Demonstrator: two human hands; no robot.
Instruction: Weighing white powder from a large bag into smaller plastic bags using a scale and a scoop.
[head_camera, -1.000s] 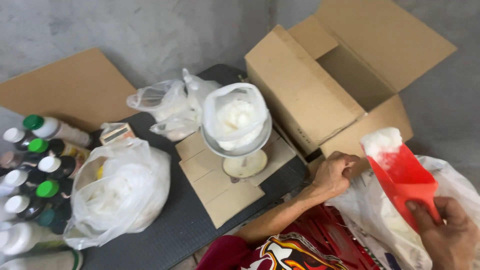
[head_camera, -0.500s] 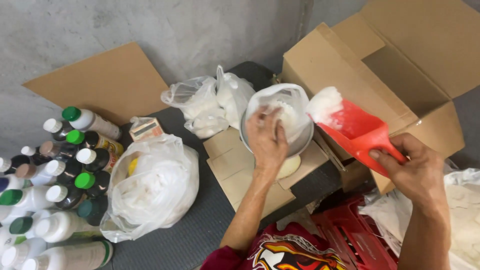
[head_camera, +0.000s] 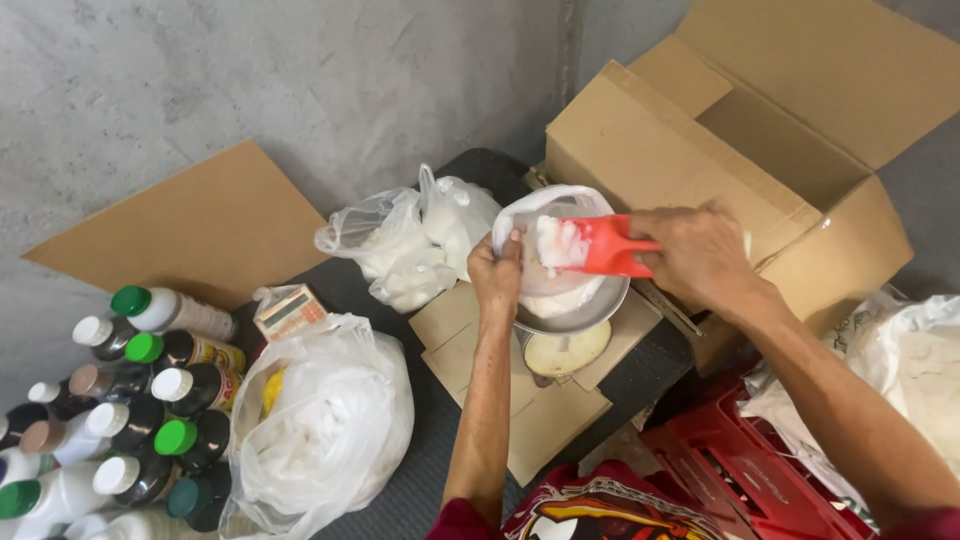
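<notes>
We are gripping the red scoop (head_camera: 610, 245) in our right hand (head_camera: 700, 250), fingers closed; our left hand (head_camera: 497, 275) is pinching the plastic bag (head_camera: 545, 205) open over the scale bowl (head_camera: 590, 310).

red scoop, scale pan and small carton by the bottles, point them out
red scoop (head_camera: 608, 245), head view, on its red body
scale pan (head_camera: 590, 312), head view, on its metal rim
small carton (head_camera: 290, 311), head view, on its top face

A red scoop (head_camera: 608, 245) carried white powder (head_camera: 556, 242) over a white bag (head_camera: 560, 292), brown cardboard box (head_camera: 640, 150) at one o'clock, green- and white-capped bottles (head_camera: 150, 400) at eight o'clock, grey wall (head_camera: 250, 80) behind.
</notes>
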